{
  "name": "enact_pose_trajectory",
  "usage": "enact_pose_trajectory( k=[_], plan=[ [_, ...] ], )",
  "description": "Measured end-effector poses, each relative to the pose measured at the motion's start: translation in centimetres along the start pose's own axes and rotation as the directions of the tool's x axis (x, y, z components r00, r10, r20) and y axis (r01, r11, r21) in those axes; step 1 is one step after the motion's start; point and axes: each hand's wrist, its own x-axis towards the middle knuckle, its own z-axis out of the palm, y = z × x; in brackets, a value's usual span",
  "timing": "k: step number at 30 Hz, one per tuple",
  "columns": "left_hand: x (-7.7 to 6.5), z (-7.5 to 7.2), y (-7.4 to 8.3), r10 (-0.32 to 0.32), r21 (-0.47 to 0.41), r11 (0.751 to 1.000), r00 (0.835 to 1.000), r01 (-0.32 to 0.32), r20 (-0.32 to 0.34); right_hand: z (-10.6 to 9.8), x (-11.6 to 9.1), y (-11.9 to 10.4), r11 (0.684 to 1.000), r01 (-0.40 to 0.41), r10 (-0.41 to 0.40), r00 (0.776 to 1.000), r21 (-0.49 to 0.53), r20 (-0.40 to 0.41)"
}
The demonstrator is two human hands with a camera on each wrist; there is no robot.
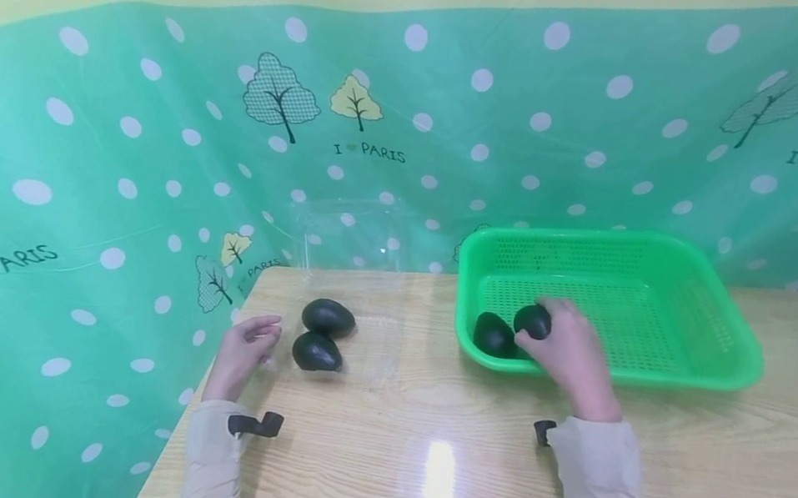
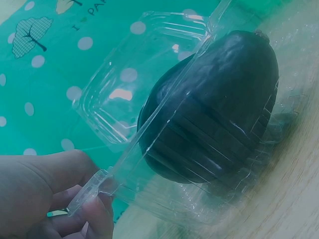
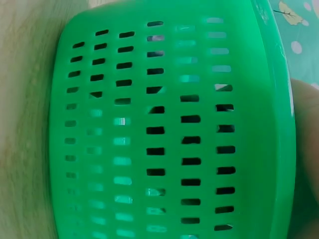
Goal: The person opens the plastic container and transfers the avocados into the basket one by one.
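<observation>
Green dotted cloth point(image 1: 477, 116) hangs as the backdrop, a wooden bench point(image 1: 371, 464) in front, and here's the action: the right grip point(image 1: 573, 348) has thumb and fingers pinching a dark avocado point(image 1: 532, 322), at the near left corner of the green basket point(image 1: 739, 365)! Right alongside, a second avocado point(image 1: 493, 335) sits inside; whether the two touch, I can't tell. Best play, I'd say: an even, light hold round the smooth skin, no knock against that neighbour, wrist well over the rim.

Over on the left, the left grip point(image 1: 243, 356) pinches the edge of a clear container point(image 1: 384, 350), its lid point(image 1: 355, 235) standing open behind. A steady hold there should stop such thin plastic sliding. Two more avocados point(image 1: 328, 318) lie in it, one behind the other.

The obstacle? The basket's near wall point(image 3: 139, 139), which fills the right wrist view and hides the fingertips.
</observation>
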Motion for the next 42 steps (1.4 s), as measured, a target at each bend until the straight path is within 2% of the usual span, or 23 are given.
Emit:
enact_pose_trajectory(
  k=[9, 19, 33, 42],
  plan=[
    [-0.1, -0.1, 0.1, -0.010, 0.020, 1.000, 1.000, 0.009, 0.011, -0.1, 0.3, -0.2, 0.998, -0.018, 0.022, 0.997, -0.057, 0.079],
    [-0.1, -0.2, 0.0, -0.009, 0.000, 1.000, 1.000, 0.009, 0.010, -0.1, 0.8, -0.2, 0.995, -0.026, 0.041, 0.987, -0.094, 0.158],
    [0.1, 0.1, 0.0, 0.009, -0.004, 1.000, 1.000, -0.009, 0.001, -0.1, 1.4, 0.0, 0.991, -0.098, 0.117, 0.963, -0.086, 0.243],
    [0.0, -0.1, 0.1, 0.005, -0.004, 1.000, 1.000, -0.005, 0.006, -0.2, 1.5, -0.1, 0.991, -0.105, 0.124, 0.956, -0.086, 0.265]
  ],
)
